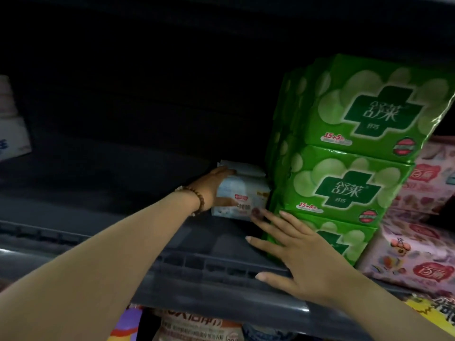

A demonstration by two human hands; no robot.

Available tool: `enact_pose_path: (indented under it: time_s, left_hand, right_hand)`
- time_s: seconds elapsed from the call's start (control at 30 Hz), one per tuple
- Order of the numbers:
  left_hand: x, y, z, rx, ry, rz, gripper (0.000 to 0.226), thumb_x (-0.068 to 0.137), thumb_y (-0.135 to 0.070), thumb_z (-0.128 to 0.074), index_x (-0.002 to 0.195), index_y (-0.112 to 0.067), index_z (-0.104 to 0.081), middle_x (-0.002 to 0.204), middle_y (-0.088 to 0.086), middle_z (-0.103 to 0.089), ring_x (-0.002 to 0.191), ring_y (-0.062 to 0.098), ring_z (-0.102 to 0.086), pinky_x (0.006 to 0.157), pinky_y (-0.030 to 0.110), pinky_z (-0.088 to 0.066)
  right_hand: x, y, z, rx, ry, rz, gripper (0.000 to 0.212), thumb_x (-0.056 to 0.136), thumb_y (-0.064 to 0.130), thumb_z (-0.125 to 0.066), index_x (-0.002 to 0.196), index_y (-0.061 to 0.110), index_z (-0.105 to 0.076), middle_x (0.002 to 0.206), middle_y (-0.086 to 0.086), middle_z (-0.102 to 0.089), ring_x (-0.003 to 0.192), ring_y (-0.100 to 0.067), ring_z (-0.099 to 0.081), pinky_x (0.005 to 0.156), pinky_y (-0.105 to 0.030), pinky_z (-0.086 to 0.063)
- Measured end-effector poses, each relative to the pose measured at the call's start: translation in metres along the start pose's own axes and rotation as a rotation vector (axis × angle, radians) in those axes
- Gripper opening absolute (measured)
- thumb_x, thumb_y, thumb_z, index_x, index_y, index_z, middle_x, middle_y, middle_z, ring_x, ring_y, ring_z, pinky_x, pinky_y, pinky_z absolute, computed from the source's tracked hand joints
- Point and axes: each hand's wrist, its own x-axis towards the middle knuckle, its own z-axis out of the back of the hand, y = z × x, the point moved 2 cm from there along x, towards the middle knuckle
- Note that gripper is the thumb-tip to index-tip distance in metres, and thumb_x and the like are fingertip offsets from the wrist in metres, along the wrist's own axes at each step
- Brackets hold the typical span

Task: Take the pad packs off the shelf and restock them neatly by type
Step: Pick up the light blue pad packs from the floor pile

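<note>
Pale blue-and-white, the small pad pack (242, 195) sits deep on the dark shelf (216, 244), close against the left side of the stacked green packs (344, 188). The left hand (214, 188) grips its left end, fingers over the top, thumb on the front. The right hand (310, 262) lies flat, fingers spread, against the lowest green pack.

The left forearm (110, 254) and the right forearm (384, 313) are bare as far as they show. The left hand (214, 185) has a bracelet (194, 198) at its wrist: a single string of small round brown beads (wood-like, with a paler bead at each visible end). The right hand (302, 254) has longish, rounded nails; most look pale, one looks dark reddish.
</note>
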Motion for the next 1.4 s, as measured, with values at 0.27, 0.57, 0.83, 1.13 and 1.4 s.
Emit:
enact_pose_path:
  time_s: [0.27, 0.57, 0.83, 1.13, 1.4]
  left_hand:
    - [0.021, 0.005, -0.003, 0.019, -0.032, 0.003, 0.082, 0.084, -0.030, -0.069, 0.150, -0.020, -0.021, 0.157, 0.003, -0.016, 0.136, 0.018, -0.032, 0.099, 0.015, -0.026]
    - [-0.060, -0.033, 0.013, 0.062, -0.249, -0.094, 0.078, 0.087, -0.042, -0.063, 0.150, -0.027, -0.019, 0.158, -0.004, -0.017, 0.139, 0.013, -0.029, 0.108, 0.023, -0.028]
    - [-0.255, -0.032, -0.026, 0.005, -0.243, -0.053, 0.058, 0.087, -0.062, -0.044, 0.140, -0.043, -0.028, 0.143, -0.027, -0.026, 0.140, -0.003, -0.019, 0.115, 0.021, -0.018]
    - [-0.397, 0.042, -0.131, -0.202, -0.014, 0.420, 0.049, 0.093, -0.039, -0.053, 0.140, -0.028, -0.041, 0.140, -0.011, -0.044, 0.129, 0.012, -0.042, 0.101, 0.025, -0.042]
    - [-0.437, 0.056, -0.177, -0.357, 0.493, 0.795, 0.041, 0.096, -0.039, -0.051, 0.133, -0.020, -0.045, 0.136, 0.005, -0.051, 0.115, 0.017, -0.053, 0.090, 0.024, -0.044]
  right_hand:
    - [0.000, 0.000, -0.003, 0.024, -0.044, 0.002, 0.064, 0.094, 0.070, -0.020, 0.133, 0.034, -0.056, 0.146, 0.004, -0.046, 0.143, -0.015, -0.024, 0.114, -0.036, -0.012]
    - [-0.003, 0.005, 0.006, 0.042, 0.072, -0.045, 0.066, 0.096, 0.066, -0.018, 0.135, 0.029, -0.055, 0.145, 0.002, -0.047, 0.142, -0.017, -0.030, 0.115, -0.037, -0.011]
    - [-0.037, 0.090, 0.035, 0.538, -0.067, -0.261, 0.066, 0.094, 0.066, -0.011, 0.149, 0.033, -0.028, 0.158, 0.016, -0.003, 0.145, 0.002, 0.010, 0.117, -0.022, 0.012]
    - [-0.103, 0.260, -0.030, 1.063, 0.221, -0.598, 0.056, 0.097, 0.050, -0.044, 0.148, 0.032, -0.031, 0.157, 0.017, -0.013, 0.146, -0.002, -0.006, 0.116, -0.028, -0.019]
    - [-0.152, 0.387, -0.067, 1.869, 0.907, -1.270, 0.105, 0.075, 0.063, -0.066, 0.152, 0.018, -0.012, 0.157, -0.001, -0.026, 0.143, -0.024, -0.027, 0.109, -0.039, -0.030]
